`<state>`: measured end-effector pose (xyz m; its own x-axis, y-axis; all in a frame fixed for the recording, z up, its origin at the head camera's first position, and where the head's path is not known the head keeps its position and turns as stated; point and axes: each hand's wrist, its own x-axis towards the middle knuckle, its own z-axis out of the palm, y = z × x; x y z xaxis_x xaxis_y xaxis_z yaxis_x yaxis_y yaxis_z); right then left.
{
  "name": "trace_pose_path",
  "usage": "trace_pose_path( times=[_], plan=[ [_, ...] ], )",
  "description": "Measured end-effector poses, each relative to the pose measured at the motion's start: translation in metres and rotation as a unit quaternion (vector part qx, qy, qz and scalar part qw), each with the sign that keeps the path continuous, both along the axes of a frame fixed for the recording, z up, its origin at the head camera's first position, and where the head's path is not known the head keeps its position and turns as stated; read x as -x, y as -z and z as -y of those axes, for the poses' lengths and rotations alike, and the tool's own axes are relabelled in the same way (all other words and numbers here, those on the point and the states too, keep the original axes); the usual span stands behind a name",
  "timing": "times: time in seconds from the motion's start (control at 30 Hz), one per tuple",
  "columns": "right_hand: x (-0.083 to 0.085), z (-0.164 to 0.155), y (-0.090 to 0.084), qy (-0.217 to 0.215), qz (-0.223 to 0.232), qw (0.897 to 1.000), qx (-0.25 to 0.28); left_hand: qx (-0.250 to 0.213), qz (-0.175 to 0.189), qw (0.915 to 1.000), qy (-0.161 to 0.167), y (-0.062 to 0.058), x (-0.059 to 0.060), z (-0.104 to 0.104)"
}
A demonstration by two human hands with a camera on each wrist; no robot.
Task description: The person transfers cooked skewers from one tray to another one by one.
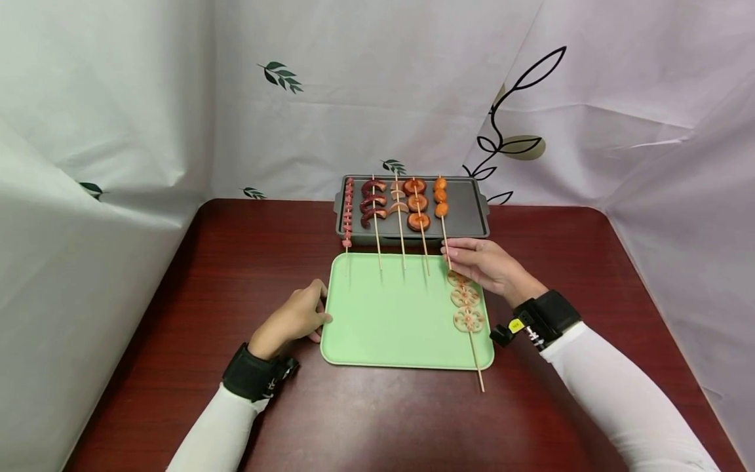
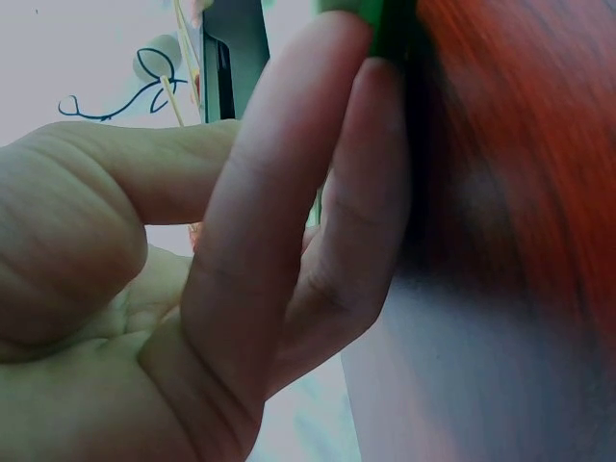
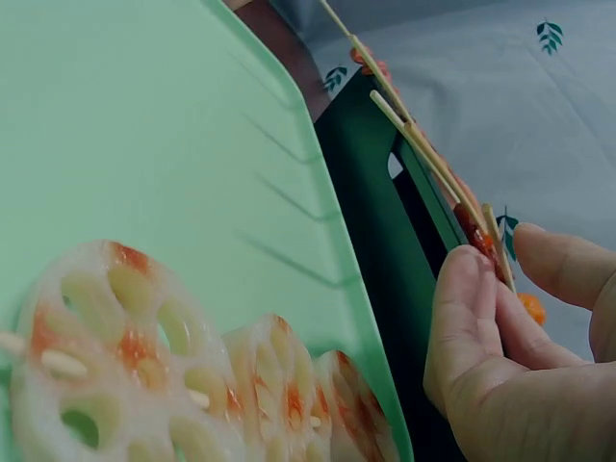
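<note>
A green tray (image 1: 389, 314) lies in the middle of a dark red table. On its right side rests a skewer of lotus root slices (image 1: 465, 298), seen close in the right wrist view (image 3: 144, 356). Behind it stands a dark grey grill pan (image 1: 466, 210) holding several skewers. My right hand (image 1: 449, 252) pinches the bare stick of the orange-ball skewer (image 1: 440, 196) at the pan's front edge; thumb and finger of this hand (image 3: 500, 255) close on that stick. My left hand (image 1: 323, 311) rests against the tray's left rim (image 2: 390, 29), fingers loosely bent and holding nothing.
Other skewers lie side by side on the pan: pink sausage pieces (image 1: 348, 210), dark red curls (image 1: 373, 200) and round slices (image 1: 417, 203), their sticks reaching over the tray. White printed sheets wall the table on three sides.
</note>
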<state>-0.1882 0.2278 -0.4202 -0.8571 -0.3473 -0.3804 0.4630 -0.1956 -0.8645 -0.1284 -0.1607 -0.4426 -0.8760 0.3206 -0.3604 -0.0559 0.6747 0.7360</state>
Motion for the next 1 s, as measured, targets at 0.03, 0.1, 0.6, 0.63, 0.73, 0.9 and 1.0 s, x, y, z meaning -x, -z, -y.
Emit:
trace_pose_path(
  times=[0.03, 0.1, 0.6, 0.63, 0.73, 0.9, 1.0],
  plan=[
    [0.0006, 0.0008, 0.0003, 0.001, 0.003, 1.000, 0.006, -0.001, 0.000, 1.0000, 0.000, 0.0000, 0.0001, -0.0002],
    [0.0017, 0.0024, 0.0009, 0.007, 0.006, 1.000, 0.010, -0.003, 0.000, 1.0000, 0.001, 0.0000, 0.0003, -0.0004],
    [0.0066, 0.0080, 0.0014, 0.008, -0.018, 0.999, -0.029, -0.006, -0.002, 1.0000, -0.001, -0.0002, 0.0006, 0.0008],
    [0.0065, 0.0078, 0.0010, 0.009, -0.020, 0.999, -0.035, -0.006, -0.001, 1.0000, -0.001, -0.0001, 0.0004, 0.0010],
    [0.0059, 0.0070, -0.0004, 0.006, -0.025, 0.999, -0.045, -0.005, 0.001, 1.0000, -0.001, 0.0003, 0.0004, 0.0010],
    [0.0053, 0.0061, -0.0027, 0.006, -0.030, 0.998, -0.051, -0.003, 0.003, 1.0000, -0.002, 0.0007, 0.0007, 0.0008],
    [0.0039, 0.0048, -0.0029, 0.003, -0.034, 0.998, -0.059, -0.003, 0.004, 1.0000, -0.002, 0.0004, 0.0009, 0.0005]
  ],
)
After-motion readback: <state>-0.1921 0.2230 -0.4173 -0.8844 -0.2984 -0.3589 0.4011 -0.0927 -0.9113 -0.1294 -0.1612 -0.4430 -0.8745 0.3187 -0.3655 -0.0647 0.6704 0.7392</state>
